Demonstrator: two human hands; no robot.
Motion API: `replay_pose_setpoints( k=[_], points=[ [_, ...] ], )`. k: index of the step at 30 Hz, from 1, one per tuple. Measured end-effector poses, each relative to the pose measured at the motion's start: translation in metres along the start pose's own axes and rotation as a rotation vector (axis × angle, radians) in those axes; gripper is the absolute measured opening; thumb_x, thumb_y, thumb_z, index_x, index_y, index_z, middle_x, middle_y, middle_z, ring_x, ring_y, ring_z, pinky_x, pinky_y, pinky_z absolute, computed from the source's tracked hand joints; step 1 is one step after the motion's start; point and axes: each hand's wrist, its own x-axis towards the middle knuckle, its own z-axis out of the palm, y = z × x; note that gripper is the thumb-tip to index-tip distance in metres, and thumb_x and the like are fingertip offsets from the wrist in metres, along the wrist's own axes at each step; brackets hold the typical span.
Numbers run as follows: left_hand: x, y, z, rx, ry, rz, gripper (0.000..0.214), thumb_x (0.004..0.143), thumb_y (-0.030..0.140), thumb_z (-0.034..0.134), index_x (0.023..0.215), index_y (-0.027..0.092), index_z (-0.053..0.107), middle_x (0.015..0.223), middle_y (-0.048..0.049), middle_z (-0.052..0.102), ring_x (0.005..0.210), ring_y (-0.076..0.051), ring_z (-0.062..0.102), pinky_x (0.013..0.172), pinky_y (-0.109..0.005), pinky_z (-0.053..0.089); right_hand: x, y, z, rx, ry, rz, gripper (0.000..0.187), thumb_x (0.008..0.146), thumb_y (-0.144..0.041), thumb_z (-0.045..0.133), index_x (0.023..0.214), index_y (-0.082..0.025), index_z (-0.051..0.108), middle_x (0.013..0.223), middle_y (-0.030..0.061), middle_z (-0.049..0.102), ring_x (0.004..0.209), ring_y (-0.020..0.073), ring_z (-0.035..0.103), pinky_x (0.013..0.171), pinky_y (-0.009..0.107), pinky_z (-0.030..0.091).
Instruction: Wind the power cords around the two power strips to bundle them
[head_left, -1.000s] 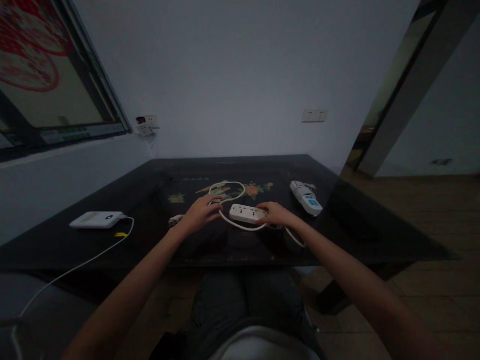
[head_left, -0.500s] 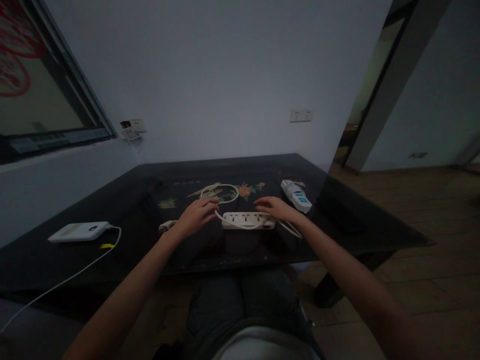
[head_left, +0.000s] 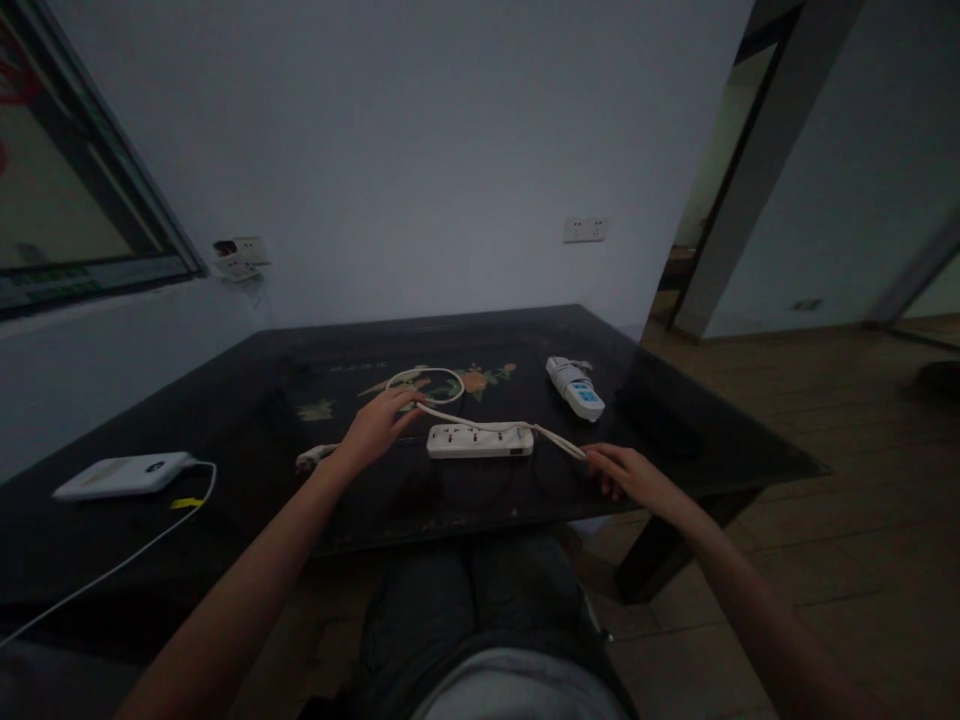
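Observation:
A white power strip [head_left: 480,442] lies in front of me on the dark table, its sockets facing up. Its pale cord [head_left: 555,440] runs out past the strip's right end, doubled into a bend, and my right hand [head_left: 622,472] pinches that bend. My left hand [head_left: 386,418] is closed on the cord left of the strip, where a stretch slants across the strip's top edge. Behind the left hand, a loop of the same cord rests over a painted flower pattern. The plug [head_left: 311,457] sits beside my left forearm, partly hidden by it.
At the right stands a second power strip [head_left: 576,388] with its cord wrapped around it. A white power bank [head_left: 124,475] with a thin cable [head_left: 150,535] lies at the left. The black table [head_left: 375,510] meets the wall, which carries a socket plate [head_left: 586,230].
My right hand has moved right, away from the power strip, and now holds the cord's bend. The cord has been drawn straighter over the strip. The view has shifted slightly.

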Motion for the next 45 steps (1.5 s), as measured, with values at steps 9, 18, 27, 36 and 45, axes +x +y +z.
replay_pose_setpoints(
  k=[9,18,27,36,45],
  points=[
    [0.017,-0.003,0.004,-0.098,0.024,-0.066,0.030,0.089,0.038,0.047,0.100,0.019,0.067,0.109,-0.0097,0.069,0.104,-0.025,0.061,0.092,-0.037,0.044,0.019,-0.017,0.019,0.586,0.062,0.145,0.034,0.088,-0.049,0.054,0.098,-0.017,0.061,0.090,0.0113,0.071,0.062,0.0143,0.067,0.052,0.023,0.056],
    [0.019,-0.029,0.022,-0.126,0.039,-0.272,0.033,0.084,0.043,0.052,0.096,0.020,0.071,0.099,-0.0084,0.072,0.091,-0.026,0.065,0.079,-0.033,0.045,0.028,-0.008,0.016,0.522,0.244,-0.039,0.029,0.074,-0.042,0.070,0.089,-0.017,0.070,0.100,0.0101,0.070,0.078,0.0183,0.067,0.061,0.026,0.057],
    [0.020,-0.042,0.015,-0.212,0.134,-0.356,0.040,0.083,0.045,0.046,0.096,0.016,0.071,0.090,-0.0086,0.073,0.083,-0.023,0.065,0.072,-0.028,0.044,0.032,-0.009,0.002,0.458,0.304,-0.200,0.071,0.068,-0.035,0.072,0.131,-0.014,0.047,0.094,0.0110,0.072,0.080,0.0228,0.070,0.066,0.032,0.052],
    [0.016,-0.041,0.003,-0.253,0.160,-0.358,0.040,0.083,0.047,0.048,0.099,0.016,0.067,0.089,-0.0081,0.073,0.080,-0.022,0.065,0.072,-0.029,0.046,0.033,-0.031,-0.001,0.458,0.317,-0.191,0.056,0.068,-0.034,0.072,0.119,-0.018,0.057,0.079,0.0041,0.071,0.068,0.0175,0.065,0.052,0.024,0.048],
    [0.013,-0.036,0.020,-0.245,0.044,-0.202,0.027,0.081,0.037,0.053,0.095,0.016,0.065,0.101,-0.0101,0.069,0.089,-0.021,0.065,0.080,-0.033,0.050,0.049,-0.049,0.001,0.647,0.282,-0.137,0.040,0.063,-0.034,0.078,0.098,-0.019,0.067,0.089,0.0044,0.070,0.077,0.0150,0.066,0.055,0.020,0.051]
  ],
)
